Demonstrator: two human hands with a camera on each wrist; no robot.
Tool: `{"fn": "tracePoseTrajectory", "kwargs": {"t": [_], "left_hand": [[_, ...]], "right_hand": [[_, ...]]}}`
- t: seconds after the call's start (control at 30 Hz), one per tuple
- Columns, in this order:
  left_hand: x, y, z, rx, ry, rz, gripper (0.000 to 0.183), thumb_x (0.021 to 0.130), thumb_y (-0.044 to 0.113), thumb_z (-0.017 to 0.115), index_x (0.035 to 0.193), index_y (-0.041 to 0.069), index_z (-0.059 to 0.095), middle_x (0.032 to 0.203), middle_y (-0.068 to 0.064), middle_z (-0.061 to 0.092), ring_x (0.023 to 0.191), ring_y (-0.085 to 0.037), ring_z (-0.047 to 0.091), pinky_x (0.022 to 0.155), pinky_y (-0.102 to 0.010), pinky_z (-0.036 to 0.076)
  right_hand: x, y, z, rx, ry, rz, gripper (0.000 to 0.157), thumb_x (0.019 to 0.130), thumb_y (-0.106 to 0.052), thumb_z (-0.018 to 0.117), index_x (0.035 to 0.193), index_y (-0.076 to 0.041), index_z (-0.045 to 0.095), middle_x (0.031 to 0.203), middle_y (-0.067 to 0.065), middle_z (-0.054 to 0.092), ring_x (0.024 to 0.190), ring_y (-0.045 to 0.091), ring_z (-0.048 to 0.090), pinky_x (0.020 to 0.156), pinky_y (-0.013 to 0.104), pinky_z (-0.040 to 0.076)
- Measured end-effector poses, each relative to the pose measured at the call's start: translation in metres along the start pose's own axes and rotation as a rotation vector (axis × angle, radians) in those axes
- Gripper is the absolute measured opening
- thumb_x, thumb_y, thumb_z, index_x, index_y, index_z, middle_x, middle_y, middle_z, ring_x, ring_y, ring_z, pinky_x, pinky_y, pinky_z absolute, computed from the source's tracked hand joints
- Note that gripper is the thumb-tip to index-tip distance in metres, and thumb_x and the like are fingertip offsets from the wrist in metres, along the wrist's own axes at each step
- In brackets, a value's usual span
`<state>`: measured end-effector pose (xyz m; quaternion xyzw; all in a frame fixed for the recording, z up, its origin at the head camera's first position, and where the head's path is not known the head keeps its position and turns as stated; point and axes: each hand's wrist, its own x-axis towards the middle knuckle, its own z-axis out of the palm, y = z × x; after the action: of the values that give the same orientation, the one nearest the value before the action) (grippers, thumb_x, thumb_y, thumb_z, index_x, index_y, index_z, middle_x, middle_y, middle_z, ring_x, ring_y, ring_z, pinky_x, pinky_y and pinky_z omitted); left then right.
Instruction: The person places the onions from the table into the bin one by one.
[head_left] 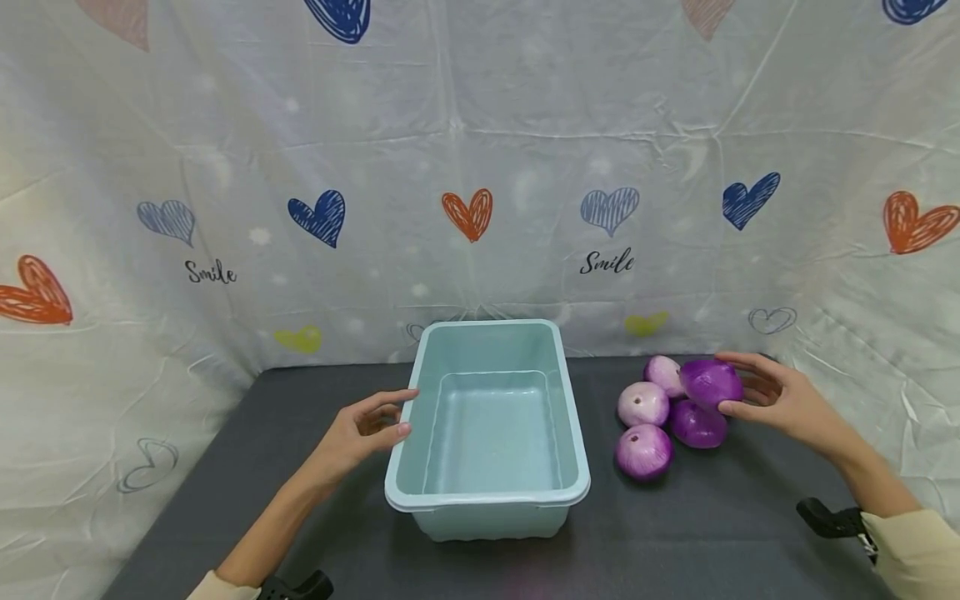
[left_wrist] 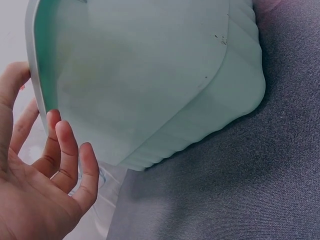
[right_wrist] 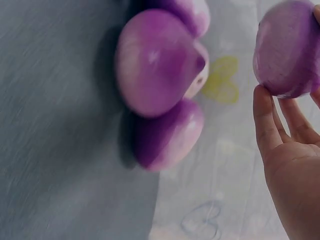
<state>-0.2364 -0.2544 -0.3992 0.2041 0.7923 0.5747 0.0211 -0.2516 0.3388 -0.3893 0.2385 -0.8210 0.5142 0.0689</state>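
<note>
On the right in the head view, my right hand (head_left: 780, 404) holds a purple onion (head_left: 711, 383) between thumb and fingers. In the right wrist view this onion (right_wrist: 287, 50) is raised beside several others. Below it lies a dark purple onion (head_left: 697, 427), and to its left are paler ones, including an onion (head_left: 643, 452) nearest the front. My left hand (head_left: 356, 437) is at the left side of a light blue plastic basin (head_left: 487, 502), its fingertips touching the rim. In the left wrist view the other fingers (left_wrist: 89, 170) are loosely bent beside the basin's outer wall.
The basin stands mid-table with nothing inside. A dark grey cloth (head_left: 720, 533) covers the table. Behind it hangs a pale curtain (head_left: 525, 275) printed with hearts, close to the basin's far edge.
</note>
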Motion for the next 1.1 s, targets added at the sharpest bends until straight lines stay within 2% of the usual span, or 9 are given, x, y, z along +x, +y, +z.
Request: {"fn": "tracePoseTrajectory", "kwargs": {"t": [0.2,0.33,0.5,0.77,1.1], "left_hand": [[0.000,0.001,0.000,0.015,0.021,-0.014,0.047,0.099,0.017,0.068,0.145,0.011,0.057,0.107,-0.019,0.061,0.095,-0.030,0.063,0.083,-0.052,0.051],[0.001,0.001,0.001,0.007,0.021,-0.011,0.047,0.099,0.015,0.069,0.144,0.009,0.058,0.107,-0.019,0.062,0.094,-0.030,0.064,0.083,-0.051,0.051],[0.001,0.000,0.001,0.005,0.012,-0.010,0.047,0.099,0.014,0.069,0.144,0.008,0.058,0.107,-0.018,0.062,0.093,-0.028,0.064,0.083,-0.052,0.052],[0.004,0.002,-0.003,0.022,0.000,0.001,0.045,0.098,0.013,0.070,0.142,0.007,0.060,0.101,-0.018,0.062,0.088,-0.027,0.063,0.079,-0.045,0.052],[0.004,0.003,-0.003,0.044,0.013,-0.008,0.044,0.098,0.015,0.071,0.141,0.008,0.061,0.099,-0.017,0.063,0.085,-0.027,0.062,0.077,-0.041,0.052]], "right_hand": [[0.018,-0.007,0.012,0.078,-0.036,-0.016,0.064,0.089,0.009,0.074,0.147,-0.002,0.050,0.142,0.008,0.054,0.120,0.014,0.059,0.090,0.027,0.051],[0.028,-0.008,0.019,0.082,-0.049,-0.055,0.065,0.087,0.010,0.075,0.146,-0.002,0.051,0.141,0.009,0.055,0.121,0.016,0.059,0.092,0.027,0.050],[0.039,-0.013,0.028,0.085,-0.061,-0.050,0.065,0.086,0.007,0.078,0.145,-0.004,0.053,0.141,0.010,0.055,0.121,0.017,0.059,0.094,0.026,0.049],[0.061,-0.029,0.044,0.101,-0.093,-0.063,0.063,0.088,0.002,0.078,0.146,-0.004,0.052,0.142,0.014,0.053,0.121,0.021,0.058,0.094,0.029,0.049],[0.082,-0.043,0.066,0.134,-0.131,-0.152,0.065,0.086,0.004,0.079,0.145,-0.002,0.053,0.143,0.013,0.052,0.125,0.029,0.056,0.098,0.030,0.047]]}}
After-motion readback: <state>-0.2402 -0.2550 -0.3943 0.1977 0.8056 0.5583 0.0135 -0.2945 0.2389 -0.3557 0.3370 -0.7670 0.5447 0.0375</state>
